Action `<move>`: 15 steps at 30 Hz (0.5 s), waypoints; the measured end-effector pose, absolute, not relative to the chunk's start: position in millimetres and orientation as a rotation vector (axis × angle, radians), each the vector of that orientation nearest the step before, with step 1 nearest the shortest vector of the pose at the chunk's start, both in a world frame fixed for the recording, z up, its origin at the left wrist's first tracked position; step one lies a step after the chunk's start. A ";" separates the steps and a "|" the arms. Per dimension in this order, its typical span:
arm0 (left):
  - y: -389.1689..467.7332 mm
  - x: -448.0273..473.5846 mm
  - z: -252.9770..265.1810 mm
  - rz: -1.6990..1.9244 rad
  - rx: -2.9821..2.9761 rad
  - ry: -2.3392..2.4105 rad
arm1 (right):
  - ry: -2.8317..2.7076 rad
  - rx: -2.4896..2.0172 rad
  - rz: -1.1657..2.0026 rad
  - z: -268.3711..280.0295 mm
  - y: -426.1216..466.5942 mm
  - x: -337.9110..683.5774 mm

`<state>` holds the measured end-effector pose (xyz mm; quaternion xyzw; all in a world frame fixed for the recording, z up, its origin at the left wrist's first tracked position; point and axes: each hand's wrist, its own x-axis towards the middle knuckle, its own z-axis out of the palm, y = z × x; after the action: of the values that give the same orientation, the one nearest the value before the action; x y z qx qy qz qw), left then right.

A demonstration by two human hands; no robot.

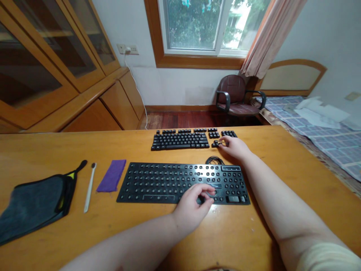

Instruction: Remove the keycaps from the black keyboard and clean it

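A person's left hand (194, 207) rests on a stripped keyboard base (183, 183) on a wooden desk (282, 180), fingers curled at a switch, holding nothing visible. Beyond the base, the right hand (235, 146) pinches a loose keycap (216, 143) among keycaps laid out in rows (180, 140).

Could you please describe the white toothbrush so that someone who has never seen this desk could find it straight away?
On the wooden desk, look left of the stripped keyboard base. The toothbrush lies between a dark grey cloth and a folded purple cloth. It is the only thin white stick there, with dark bristles at its far end.
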<state>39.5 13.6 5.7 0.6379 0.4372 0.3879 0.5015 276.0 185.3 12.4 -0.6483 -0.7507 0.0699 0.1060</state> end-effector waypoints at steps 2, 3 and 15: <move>13.5 39.8 6.6 0.938 1.540 1.061 | -2.210 -1.926 0.201 11.4 186.6 276.8; 13.5 39.9 7.0 0.937 1.539 1.063 | -2.213 -1.930 0.198 10.8 187.1 276.8; 13.9 39.3 7.3 0.937 1.544 1.071 | -2.089 -1.871 0.186 4.5 190.2 283.3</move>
<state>39.3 13.9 7.3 0.6378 0.4423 0.3870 0.4978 283.3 190.2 4.5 -0.6566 -0.7331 0.0652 0.1646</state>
